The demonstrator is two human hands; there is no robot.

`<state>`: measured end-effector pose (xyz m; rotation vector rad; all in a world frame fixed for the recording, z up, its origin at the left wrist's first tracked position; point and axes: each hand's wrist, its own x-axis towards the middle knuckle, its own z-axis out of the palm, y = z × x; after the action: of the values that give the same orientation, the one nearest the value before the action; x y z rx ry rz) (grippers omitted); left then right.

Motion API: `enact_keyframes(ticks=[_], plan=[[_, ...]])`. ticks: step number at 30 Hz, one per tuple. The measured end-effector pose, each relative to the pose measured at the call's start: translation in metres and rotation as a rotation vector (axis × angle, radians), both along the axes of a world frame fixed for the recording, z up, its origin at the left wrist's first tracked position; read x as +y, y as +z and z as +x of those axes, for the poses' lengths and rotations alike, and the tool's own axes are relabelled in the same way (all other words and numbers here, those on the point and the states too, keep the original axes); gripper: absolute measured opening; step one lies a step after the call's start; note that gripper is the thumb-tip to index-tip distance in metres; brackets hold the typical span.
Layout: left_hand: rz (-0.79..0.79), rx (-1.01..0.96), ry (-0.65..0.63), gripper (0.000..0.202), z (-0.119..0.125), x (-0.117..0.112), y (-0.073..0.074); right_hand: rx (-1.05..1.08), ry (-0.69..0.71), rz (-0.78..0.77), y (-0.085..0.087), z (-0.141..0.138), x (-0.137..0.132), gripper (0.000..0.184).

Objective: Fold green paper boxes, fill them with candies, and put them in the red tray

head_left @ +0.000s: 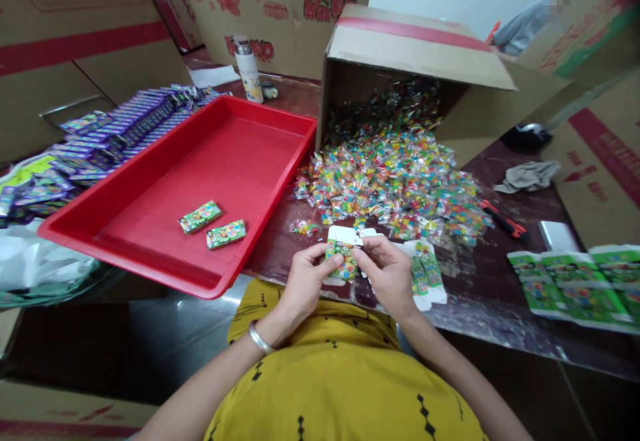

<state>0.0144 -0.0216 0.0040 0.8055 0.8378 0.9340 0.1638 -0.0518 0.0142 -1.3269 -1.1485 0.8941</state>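
Note:
My left hand pinches a small green candy box with its white flaps up at the top. From the other side, my right hand closes its fingertips on the same box near its upper right edge. Under and beside my right hand lie flat green-and-white cartons. Just beyond the hands spreads a large heap of clear candy packets, filled with colourful sweets. One loose packet lies in front of the heap. Whether the box contains a packet is hidden.
A red tray holds two green boxes. Purple packs are stacked behind it. The heap spills from a tipped cardboard box. A thermos, a box cutter, a grey cloth and green carton sheets lie around.

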Motion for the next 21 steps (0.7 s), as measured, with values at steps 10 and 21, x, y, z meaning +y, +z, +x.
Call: enact_keyframes(ticks=[10,21], plan=[[0.406,0.281,0.070,0.046,-0.010,-0.005,0.000,-0.153,-0.134,0.208,-0.021,-0.013,0.010,0.023],[0.288,0.099,-0.025,0.034,-0.016,-0.001,-0.001,0.022,0.091,0.133,-0.007,-0.003,0.019,0.017]])
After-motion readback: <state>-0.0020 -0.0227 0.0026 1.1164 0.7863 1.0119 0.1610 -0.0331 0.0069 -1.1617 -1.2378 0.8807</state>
